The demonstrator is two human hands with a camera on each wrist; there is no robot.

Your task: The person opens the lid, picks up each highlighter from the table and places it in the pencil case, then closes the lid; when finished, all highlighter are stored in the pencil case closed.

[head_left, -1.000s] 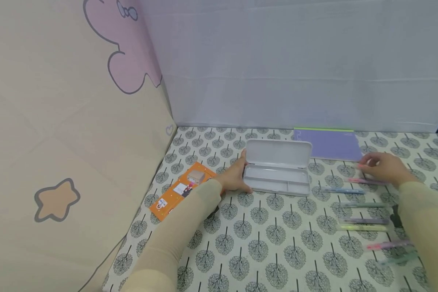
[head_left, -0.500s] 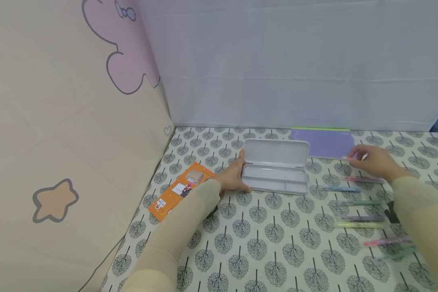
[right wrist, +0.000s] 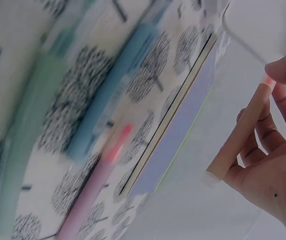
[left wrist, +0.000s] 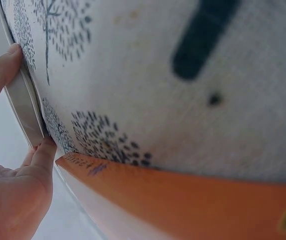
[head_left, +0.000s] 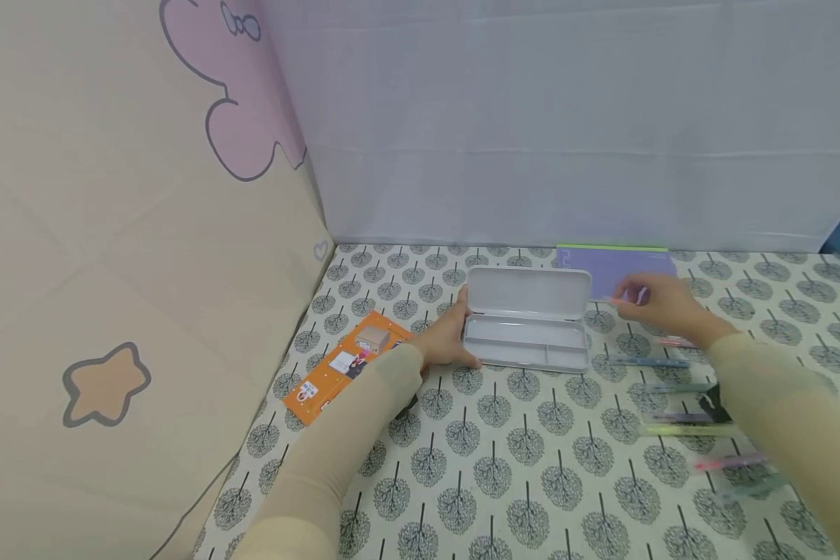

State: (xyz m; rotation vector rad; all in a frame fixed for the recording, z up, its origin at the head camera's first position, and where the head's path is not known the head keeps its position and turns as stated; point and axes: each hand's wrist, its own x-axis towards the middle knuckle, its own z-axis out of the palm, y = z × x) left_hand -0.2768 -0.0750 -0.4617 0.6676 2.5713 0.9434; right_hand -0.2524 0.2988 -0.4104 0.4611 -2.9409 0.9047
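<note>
A pale grey pencil case (head_left: 528, 292) lies open on the patterned cloth, its lid leaning back and its divided tray bare. My left hand (head_left: 448, 338) spans the case's left end. Its thumb touches the front corner and its fingers (left wrist: 45, 155) reach the rear corner in the left wrist view. To the case's right, my right hand (head_left: 661, 302) is over the front edge of a purple notebook (head_left: 623, 264). It pinches a tan-barrelled highlighter pen (right wrist: 243, 132) near its coral end, between thumb and fingers.
Right of the case lie several more highlighter pens, including a blue one (head_left: 651, 362), a yellow one (head_left: 686, 429) and a pink-tipped one (head_left: 731, 462). My right forearm passes over some of them. An orange booklet (head_left: 350, 362) lies partly under my left forearm. A light curtain (head_left: 567, 124) hangs behind.
My right hand has moved left with the highlighter pen, from beyond the notebook's right corner to over its front edge near the case. My left hand stays on the case.
</note>
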